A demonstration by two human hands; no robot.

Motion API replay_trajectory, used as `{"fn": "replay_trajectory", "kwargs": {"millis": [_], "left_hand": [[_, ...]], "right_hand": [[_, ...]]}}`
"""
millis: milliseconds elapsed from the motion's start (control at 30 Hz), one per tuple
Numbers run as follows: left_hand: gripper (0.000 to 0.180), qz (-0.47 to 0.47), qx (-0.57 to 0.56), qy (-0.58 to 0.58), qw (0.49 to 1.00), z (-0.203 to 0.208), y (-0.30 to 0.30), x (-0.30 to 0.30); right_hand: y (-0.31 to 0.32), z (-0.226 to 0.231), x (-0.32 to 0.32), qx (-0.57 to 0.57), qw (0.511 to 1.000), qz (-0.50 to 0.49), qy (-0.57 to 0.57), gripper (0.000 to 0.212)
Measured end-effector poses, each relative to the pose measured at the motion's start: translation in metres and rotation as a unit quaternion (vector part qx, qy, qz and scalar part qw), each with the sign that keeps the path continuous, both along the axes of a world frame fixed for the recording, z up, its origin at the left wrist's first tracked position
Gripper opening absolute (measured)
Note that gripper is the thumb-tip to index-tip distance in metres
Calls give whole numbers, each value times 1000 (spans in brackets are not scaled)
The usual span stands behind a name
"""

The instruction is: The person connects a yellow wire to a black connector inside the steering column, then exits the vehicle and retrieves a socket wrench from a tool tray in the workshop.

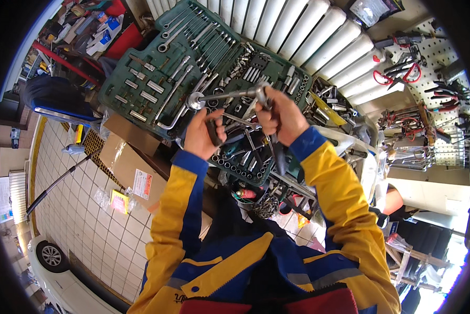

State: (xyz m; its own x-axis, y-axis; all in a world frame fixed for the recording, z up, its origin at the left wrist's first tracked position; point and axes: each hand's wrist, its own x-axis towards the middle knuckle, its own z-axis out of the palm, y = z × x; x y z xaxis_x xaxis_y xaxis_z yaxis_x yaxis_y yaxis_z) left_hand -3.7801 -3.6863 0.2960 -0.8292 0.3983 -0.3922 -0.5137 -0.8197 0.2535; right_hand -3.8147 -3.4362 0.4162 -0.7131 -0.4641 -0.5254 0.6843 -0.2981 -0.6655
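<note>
My right hand [281, 116] is closed around a ratchet wrench [280, 159], whose dark handle points down below the fist. From the ratchet's head a long extension bar [227, 96] reaches left and ends in a round metal socket-like piece [195, 100]. Just below that piece, my left hand [203, 135] is wrapped round a black-handled tool [213, 132]; its kind is partly hidden by the fingers. Both hands are above the open green tool case [117, 78], which holds sockets, combination wrenches [193, 31] and L-shaped bars [175, 97].
A white ribbed radiator [292, 29] stands behind the case. Pliers and other tools hang on a pegboard [449, 125] at right. A cardboard box [127, 157] is at left, over a tiled floor [96, 209]. A white car [54, 277] shows at lower left.
</note>
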Motion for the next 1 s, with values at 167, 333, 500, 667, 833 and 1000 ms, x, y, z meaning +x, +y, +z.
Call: {"fn": "replay_trajectory", "kwargs": {"millis": [167,333,500,667,833,1000], "left_hand": [[43,-28,92,-10,995,-12,22,-36],[31,-35,36,-8,999,-14,20,-22],[30,-62,-201,94,973,22,34,60],[21,-163,-375,237,881,48,69,188],[34,-163,-331,169,914,24,79,286],[115,-115,-218,129,961,-25,66,341]], "right_hand": [[-36,-18,75,78,992,-63,80,47],[-15,-18,144,44,972,-114,202,46],[10,-31,193,129,960,-124,215,44],[23,-46,254,16,982,-83,167,41],[47,-65,345,246,916,36,315,40],[77,-90,441,264,916,106,282,47]]}}
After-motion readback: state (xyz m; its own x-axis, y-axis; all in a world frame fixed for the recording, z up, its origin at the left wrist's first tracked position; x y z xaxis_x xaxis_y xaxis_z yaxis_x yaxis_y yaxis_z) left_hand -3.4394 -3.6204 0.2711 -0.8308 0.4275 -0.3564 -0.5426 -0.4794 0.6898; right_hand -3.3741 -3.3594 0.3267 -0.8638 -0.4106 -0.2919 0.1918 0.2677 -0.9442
